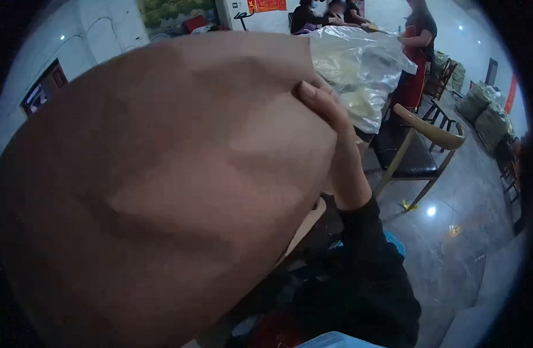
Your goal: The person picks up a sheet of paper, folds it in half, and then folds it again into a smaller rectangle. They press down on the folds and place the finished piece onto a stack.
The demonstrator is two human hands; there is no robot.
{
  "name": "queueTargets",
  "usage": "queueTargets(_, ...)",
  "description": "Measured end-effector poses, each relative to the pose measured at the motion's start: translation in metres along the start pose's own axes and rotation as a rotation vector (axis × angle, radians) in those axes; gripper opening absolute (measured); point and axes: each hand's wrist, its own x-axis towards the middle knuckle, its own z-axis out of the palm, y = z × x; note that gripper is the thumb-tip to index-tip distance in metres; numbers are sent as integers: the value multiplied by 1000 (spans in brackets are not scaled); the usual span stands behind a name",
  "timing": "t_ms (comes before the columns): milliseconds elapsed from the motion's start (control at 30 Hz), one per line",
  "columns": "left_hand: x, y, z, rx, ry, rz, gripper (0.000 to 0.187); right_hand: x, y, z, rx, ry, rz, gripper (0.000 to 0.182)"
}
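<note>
A large brown paper sheet or bag [162, 185] is held up close to the camera and fills most of the view. My right hand [330, 122] grips its right edge, thumb on the near face, with a dark sleeve below the wrist. My left hand is hidden behind the paper or out of frame.
Beyond the paper, a big clear plastic bag [359, 69] of pale contents lies on a table. A wooden chair [420, 151] with a dark seat stands to the right. Other people [417, 52] work at the far end. Filled sacks [487, 116] sit on the floor at far right.
</note>
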Motion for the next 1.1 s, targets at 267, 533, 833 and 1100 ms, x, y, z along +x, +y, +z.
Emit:
queueTargets(267,14,-36,-80,-42,-8,-280,24,52,15,30,-75,-95,80,44)
queueTargets(533,40,-103,-118,-219,-100,-522,27,85,98,21,45,-68,456,40)
queueTargets(833,52,-149,1,-578,-304,-802,30,-7,216,-49,784,-2,970,43)
queueTargets(1100,8,-278,75,-365,-301,-832,36,-102,245,-61,-54,-87,1415,20)
